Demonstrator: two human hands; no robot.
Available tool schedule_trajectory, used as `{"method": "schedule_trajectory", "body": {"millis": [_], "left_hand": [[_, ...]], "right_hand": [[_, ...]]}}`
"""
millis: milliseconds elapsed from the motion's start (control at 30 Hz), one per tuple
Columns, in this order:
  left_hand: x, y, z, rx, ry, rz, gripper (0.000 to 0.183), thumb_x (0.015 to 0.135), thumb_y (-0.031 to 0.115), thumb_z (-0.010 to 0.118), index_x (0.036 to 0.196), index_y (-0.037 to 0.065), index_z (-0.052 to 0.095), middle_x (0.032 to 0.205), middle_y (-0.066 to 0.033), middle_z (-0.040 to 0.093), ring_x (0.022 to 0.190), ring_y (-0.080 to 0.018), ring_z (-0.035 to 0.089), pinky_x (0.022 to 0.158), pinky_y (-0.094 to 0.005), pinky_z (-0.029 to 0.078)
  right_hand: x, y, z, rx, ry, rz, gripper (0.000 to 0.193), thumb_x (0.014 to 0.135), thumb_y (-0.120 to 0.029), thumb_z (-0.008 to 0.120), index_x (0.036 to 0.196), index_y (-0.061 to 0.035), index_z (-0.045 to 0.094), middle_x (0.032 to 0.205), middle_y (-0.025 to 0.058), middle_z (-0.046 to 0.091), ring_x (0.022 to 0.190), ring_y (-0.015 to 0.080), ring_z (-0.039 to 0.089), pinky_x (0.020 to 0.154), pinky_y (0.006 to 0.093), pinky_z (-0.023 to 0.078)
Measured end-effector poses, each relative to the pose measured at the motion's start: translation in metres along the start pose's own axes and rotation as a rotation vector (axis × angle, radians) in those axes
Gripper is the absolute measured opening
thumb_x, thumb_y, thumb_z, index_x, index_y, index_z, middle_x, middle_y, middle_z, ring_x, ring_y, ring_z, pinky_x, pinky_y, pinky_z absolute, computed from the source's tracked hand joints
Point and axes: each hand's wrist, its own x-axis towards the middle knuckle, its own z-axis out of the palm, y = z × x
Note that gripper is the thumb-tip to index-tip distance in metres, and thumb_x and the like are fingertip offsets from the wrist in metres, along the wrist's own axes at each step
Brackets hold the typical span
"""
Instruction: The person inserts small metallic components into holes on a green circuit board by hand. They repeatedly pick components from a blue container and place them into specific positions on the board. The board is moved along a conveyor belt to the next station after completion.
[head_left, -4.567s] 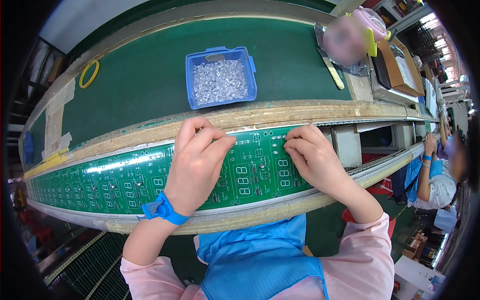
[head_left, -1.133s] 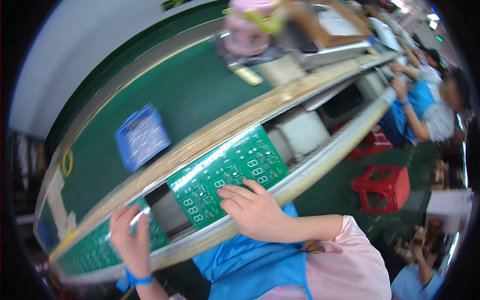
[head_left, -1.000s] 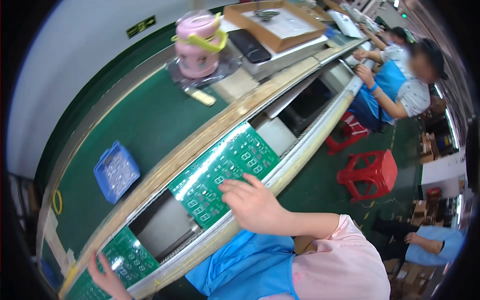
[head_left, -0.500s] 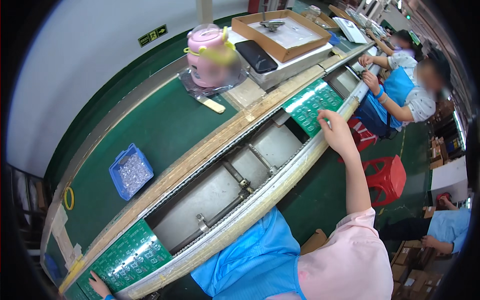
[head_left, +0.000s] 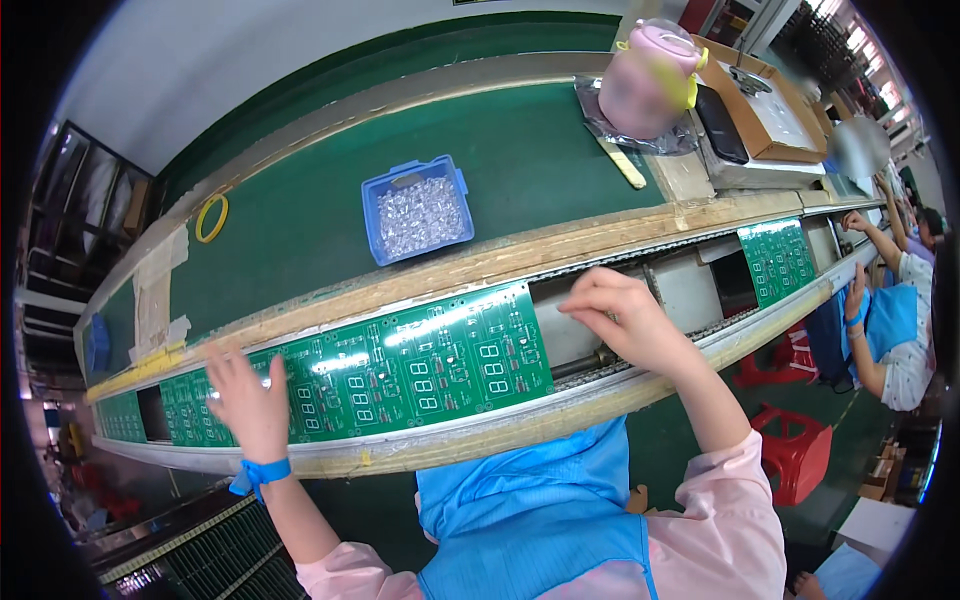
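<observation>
A long green circuit board (head_left: 455, 335) with several white digit displays lies across the conveyor rails in front of me. Over its left part, my left hand (head_left: 250, 405) is open with the fingers spread; whether it touches the board I cannot tell. Just past the board's right end, my right hand (head_left: 635, 325) hovers above the conveyor gap, thumb and fingers pinched. Anything between those fingertips is too small to make out. Beyond the rail, a blue bin (head_left: 375, 225) holds many small clear parts (head_left: 422, 215).
Another circuit board (head_left: 775, 262) sits farther right on the conveyor, near a co-worker's hand (head_left: 855, 290). A pink bottle (head_left: 645, 90), a black phone (head_left: 720, 125) and a cardboard tray (head_left: 800, 145) stand at the back right. A yellow ring (head_left: 211, 218) lies at left. Red stools (head_left: 800, 450) stand on the floor.
My view has swung left. The right hand has left the farther board and come back over the gap. The left hand has lifted into fuller view, and the near board lies farther right along the rails.
</observation>
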Motion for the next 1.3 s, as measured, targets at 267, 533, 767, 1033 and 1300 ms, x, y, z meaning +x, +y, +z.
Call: {"method": "schedule_trajectory", "body": {"millis": [267, 533, 767, 1033, 1300], "left_hand": [[0.069, 0.144, -0.071, -0.580, 0.393, 0.744, 0.019, 0.084, 0.012, 0.069, 0.103, 0.009, 0.073, 0.097, -0.0042, 0.066, 0.101, -0.0286, 0.056, 0.086, -0.0410, 0.045], [0.073, 0.179, -0.063, -0.337, 0.277, 0.695, 0.010, 0.081, 0.021, 0.074, 0.088, 0.015, 0.078, 0.095, 0.0004, 0.068, 0.109, -0.0244, 0.053, 0.094, -0.0457, 0.036], [0.074, 0.180, -0.054, -0.411, 0.332, 0.694, 0.011, 0.080, 0.019, 0.074, 0.089, 0.015, 0.078, 0.093, 0.0003, 0.070, 0.109, -0.0241, 0.054, 0.092, -0.0434, 0.039], [0.075, 0.185, -0.050, -0.513, 0.349, 0.707, 0.009, 0.080, 0.019, 0.075, 0.087, 0.013, 0.077, 0.093, 0.0008, 0.070, 0.106, -0.0236, 0.055, 0.091, -0.0420, 0.040], [0.081, 0.182, -0.055, -0.794, 0.591, 0.768, 0.005, 0.078, 0.012, 0.073, 0.081, 0.008, 0.075, 0.084, -0.0026, 0.071, 0.092, -0.0245, 0.060, 0.085, -0.0404, 0.044]], "right_hand": [[0.057, -0.010, 0.030, 0.044, 0.019, -0.056, 0.012, 0.086, -0.002, 0.069, 0.097, -0.0009, 0.074, 0.089, 0.0100, 0.070, 0.080, 0.0224, 0.068, 0.073, 0.0318, 0.053], [0.068, -0.002, 0.050, 0.533, -0.005, 0.352, 0.019, 0.093, -0.004, 0.065, 0.109, 0.0042, 0.071, 0.097, 0.0104, 0.074, 0.084, 0.0132, 0.070, 0.078, 0.0277, 0.057], [0.065, 0.000, 0.049, 0.692, -0.070, 0.387, 0.022, 0.094, -0.004, 0.064, 0.114, 0.0040, 0.068, 0.098, 0.0089, 0.072, 0.088, 0.0131, 0.069, 0.081, 0.0267, 0.056], [0.061, 0.001, 0.049, 0.697, -0.047, 0.279, 0.017, 0.093, -0.001, 0.063, 0.108, 0.0041, 0.070, 0.099, 0.0085, 0.072, 0.090, 0.0138, 0.069, 0.083, 0.0276, 0.056], [0.061, -0.004, 0.048, 0.700, -0.046, 0.258, 0.015, 0.093, 0.000, 0.064, 0.105, 0.0044, 0.071, 0.096, 0.0078, 0.072, 0.090, 0.0129, 0.069, 0.083, 0.0273, 0.056]]}}
